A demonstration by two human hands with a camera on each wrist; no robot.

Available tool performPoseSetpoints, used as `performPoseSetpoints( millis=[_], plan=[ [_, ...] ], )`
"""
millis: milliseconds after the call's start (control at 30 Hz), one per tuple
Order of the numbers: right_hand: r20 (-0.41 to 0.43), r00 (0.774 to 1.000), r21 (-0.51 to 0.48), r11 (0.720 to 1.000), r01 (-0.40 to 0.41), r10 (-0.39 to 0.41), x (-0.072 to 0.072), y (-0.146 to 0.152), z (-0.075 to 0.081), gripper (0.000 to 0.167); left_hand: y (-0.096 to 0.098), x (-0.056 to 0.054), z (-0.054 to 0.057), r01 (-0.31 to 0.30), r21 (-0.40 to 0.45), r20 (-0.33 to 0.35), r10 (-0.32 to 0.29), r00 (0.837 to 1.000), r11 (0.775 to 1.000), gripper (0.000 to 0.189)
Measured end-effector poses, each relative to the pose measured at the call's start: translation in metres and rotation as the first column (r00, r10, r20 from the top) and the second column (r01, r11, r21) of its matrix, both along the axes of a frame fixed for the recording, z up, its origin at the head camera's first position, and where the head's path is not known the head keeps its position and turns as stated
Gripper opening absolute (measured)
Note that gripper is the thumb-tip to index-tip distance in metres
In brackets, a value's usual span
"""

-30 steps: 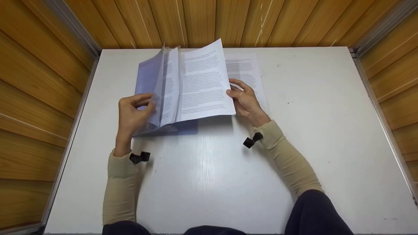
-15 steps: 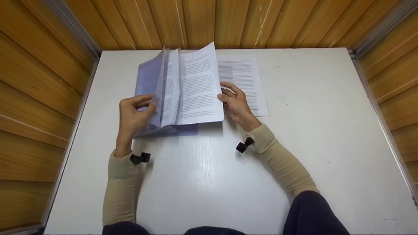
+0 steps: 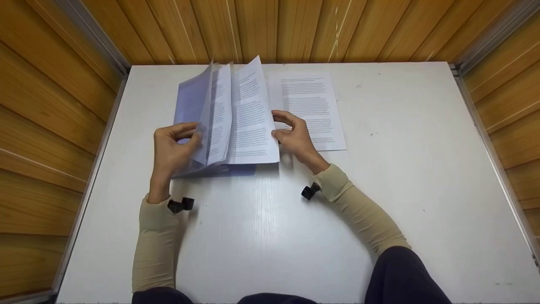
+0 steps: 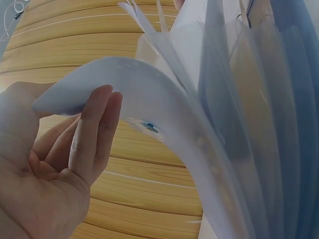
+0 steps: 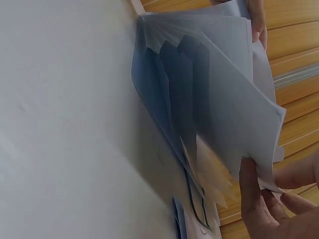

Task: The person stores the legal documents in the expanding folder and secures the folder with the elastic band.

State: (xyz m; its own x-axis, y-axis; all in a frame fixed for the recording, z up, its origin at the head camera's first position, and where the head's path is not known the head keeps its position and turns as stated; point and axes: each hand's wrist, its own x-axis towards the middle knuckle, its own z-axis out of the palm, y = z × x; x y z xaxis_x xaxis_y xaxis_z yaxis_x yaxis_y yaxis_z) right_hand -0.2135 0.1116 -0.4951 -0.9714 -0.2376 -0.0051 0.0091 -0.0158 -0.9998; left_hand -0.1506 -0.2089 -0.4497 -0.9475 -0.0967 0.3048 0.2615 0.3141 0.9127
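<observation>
A translucent blue expanding file (image 3: 192,101) stands spread on the table in the head view, its pockets fanned in the left wrist view. My left hand (image 3: 171,145) pinches the edge of its bent plastic cover (image 4: 119,84) between thumb and fingers. With thumb and fingertips, my right hand (image 3: 297,137) grips the right edge of white printed paper (image 3: 253,126); how many sheets it holds, I cannot tell. The left part of this paper goes behind a divider, beside other printed pages (image 3: 219,118). In the right wrist view, the right hand (image 5: 274,209) holds the paper's edge.
Another printed sheet (image 3: 325,114) lies on the white table (image 3: 400,147) behind the right hand. A dark cord (image 5: 192,199) hangs at the file's edge in the right wrist view. Wooden panels (image 3: 308,29) border the table at the back and sides.
My right hand has moved left and slightly nearer to me, sliding the printed paper further into the file. More of the sheet behind shows. The left hand stays almost still.
</observation>
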Motion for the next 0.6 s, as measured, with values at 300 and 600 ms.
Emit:
performPoseSetpoints(
  millis=[300, 600],
  plan=[
    [0.044, 0.999, -0.065, 0.998, -0.001, 0.004, 0.000, -0.009, 0.003, 0.056, 0.001, 0.001, 0.000, -0.011, -0.004, 0.016, 0.011, 1.000, 1.000, 0.022],
    [0.067, 0.998, -0.080, 0.997, 0.002, 0.003, 0.000, -0.024, 0.009, 0.058, 0.002, 0.000, 0.001, -0.014, -0.013, 0.017, 0.014, 1.000, 1.000, 0.023]
  ],
)
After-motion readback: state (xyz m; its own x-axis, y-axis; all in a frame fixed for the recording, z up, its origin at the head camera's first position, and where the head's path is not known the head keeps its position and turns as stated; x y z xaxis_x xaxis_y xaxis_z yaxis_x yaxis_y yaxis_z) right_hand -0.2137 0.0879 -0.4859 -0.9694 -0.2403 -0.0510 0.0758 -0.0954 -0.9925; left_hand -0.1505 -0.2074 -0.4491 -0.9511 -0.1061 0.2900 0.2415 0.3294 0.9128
